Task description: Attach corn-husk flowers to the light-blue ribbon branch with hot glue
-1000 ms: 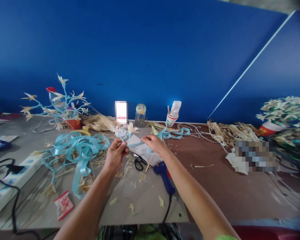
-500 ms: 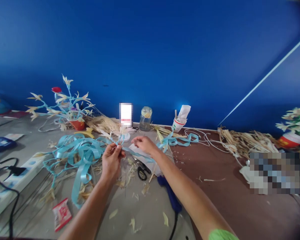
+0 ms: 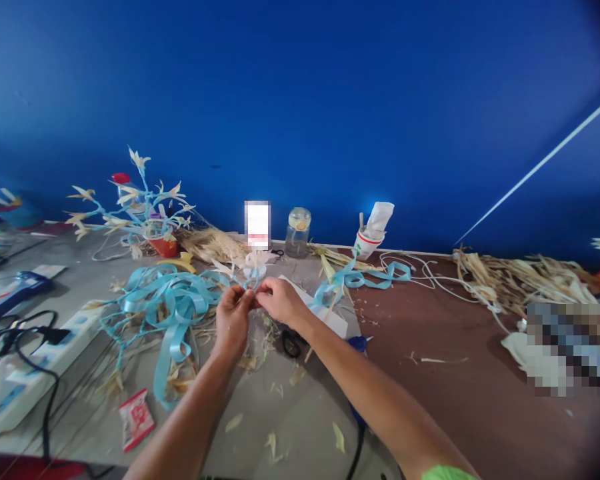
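Two hands, fingertips meeting at mid-clock, 12 toward the blue wall (image 3: pixel 330 120). Left hand (image 3: pixel 233 319) pinches the stem of a pale-petalled sprig (image 3: pixel 259 259), which sits at the centre, blooms pointing to 12. Right hand (image 3: pixel 284 303) drawn into a tight pinch right beside it; fingers hide what lies between them. Risks, as I judge them: a loosened left pinch could let the sprig twist, and thin, dry-looking petals could tear if squeezed. Loose ribbon (image 3: pixel 173 333) heaped at 9 o'clock might snag on the branches tangled in it if tugged. Glue gun (image 3: pixel 359 344) at 4, partly under the right forearm; a dropped elbow could knock it, or burn skin should it be hot (heat can't be told). Scissors (image 3: pixel 291 345), also near 4, could be swept along by the same arm. Writing: next to none legible. Red packet (image 3: pixel 137 420) between 7 and 8 carries pale marks, too small to read. Paper cup (image 3: pixel 367 245) at 2 shows a red band and green mark, no words made out. Bright screen (image 3: pixel 258 223) at 12 is blurred out. Jar (image 3: pixel 297 233) at 1: no label discernible.
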Demonstrator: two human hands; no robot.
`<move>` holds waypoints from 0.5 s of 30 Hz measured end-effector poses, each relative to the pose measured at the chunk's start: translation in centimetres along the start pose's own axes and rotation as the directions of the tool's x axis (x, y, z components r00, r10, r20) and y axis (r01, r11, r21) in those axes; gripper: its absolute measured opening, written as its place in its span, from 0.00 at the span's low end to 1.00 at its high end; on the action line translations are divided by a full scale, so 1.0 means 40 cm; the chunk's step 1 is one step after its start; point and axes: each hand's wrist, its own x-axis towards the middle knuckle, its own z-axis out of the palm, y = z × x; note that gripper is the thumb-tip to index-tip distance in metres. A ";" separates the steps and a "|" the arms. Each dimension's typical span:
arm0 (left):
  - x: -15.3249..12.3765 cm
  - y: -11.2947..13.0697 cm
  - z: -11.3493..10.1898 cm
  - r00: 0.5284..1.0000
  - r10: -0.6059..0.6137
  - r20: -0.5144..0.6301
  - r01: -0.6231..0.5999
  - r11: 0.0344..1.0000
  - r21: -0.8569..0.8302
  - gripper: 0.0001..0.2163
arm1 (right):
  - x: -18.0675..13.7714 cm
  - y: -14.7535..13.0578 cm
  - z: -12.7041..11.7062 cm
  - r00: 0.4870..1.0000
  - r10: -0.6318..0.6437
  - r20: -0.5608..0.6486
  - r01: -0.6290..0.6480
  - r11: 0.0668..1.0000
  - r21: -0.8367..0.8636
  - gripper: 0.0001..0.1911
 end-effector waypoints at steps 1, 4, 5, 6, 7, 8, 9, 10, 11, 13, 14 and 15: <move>0.000 0.001 0.001 1.000 0.010 -0.008 -0.010 1.000 0.022 0.10 | -0.006 -0.002 0.002 1.000 -0.009 -0.022 0.009 0.999 -0.032 0.04; -0.004 0.010 0.007 0.999 0.040 -0.016 -0.039 0.995 0.091 0.09 | -0.026 -0.006 0.006 0.997 -0.021 -0.073 0.010 0.990 -0.141 0.04; -0.005 0.014 0.009 0.999 0.044 -0.014 -0.043 0.994 0.100 0.09 | -0.033 -0.007 0.007 0.996 -0.032 -0.084 0.016 0.983 -0.182 0.05; -0.007 0.019 0.011 0.999 0.046 -0.009 -0.045 0.994 0.100 0.09 | -0.041 -0.009 0.007 0.994 -0.051 -0.093 0.029 0.974 -0.223 0.05; -0.009 0.023 0.013 0.999 0.047 -0.003 -0.046 0.994 0.096 0.09 | -0.050 -0.011 0.007 0.992 -0.078 -0.102 0.048 0.963 -0.266 0.06; -0.011 0.025 0.015 0.999 0.046 0.002 -0.046 0.995 0.090 0.09 | -0.059 -0.013 0.006 0.988 -0.112 -0.110 0.073 0.949 -0.306 0.06; -0.012 0.027 0.016 0.999 0.044 0.003 -0.044 0.996 0.081 0.09 | -0.068 -0.016 0.006 0.983 -0.146 -0.115 0.098 0.933 -0.347 0.07; -0.014 0.027 0.017 0.999 0.037 0.000 -0.037 0.997 0.065 0.10 | -0.077 -0.020 0.006 0.978 -0.176 -0.115 0.119 0.914 -0.387 0.08; -0.015 0.026 0.017 1.000 0.021 -0.006 -0.021 0.999 0.041 0.11 | -0.087 -0.024 0.006 0.973 -0.199 -0.114 0.133 0.894 -0.428 0.08; -0.017 0.024 0.019 0.999 -0.041 0.001 0.041 0.999 -0.030 0.12 | -0.104 -0.030 0.009 0.968 -0.228 -0.102 0.147 0.851 -0.505 0.10; -0.018 0.024 0.020 0.997 -0.080 0.021 0.082 0.994 -0.075 0.12 | -0.111 -0.032 0.010 0.967 -0.236 -0.096 0.150 0.831 -0.535 0.10; -0.021 0.026 0.023 0.991 -0.121 0.053 0.127 0.985 -0.120 0.13 | -0.117 -0.033 0.011 0.966 -0.242 -0.094 0.150 0.816 -0.557 0.11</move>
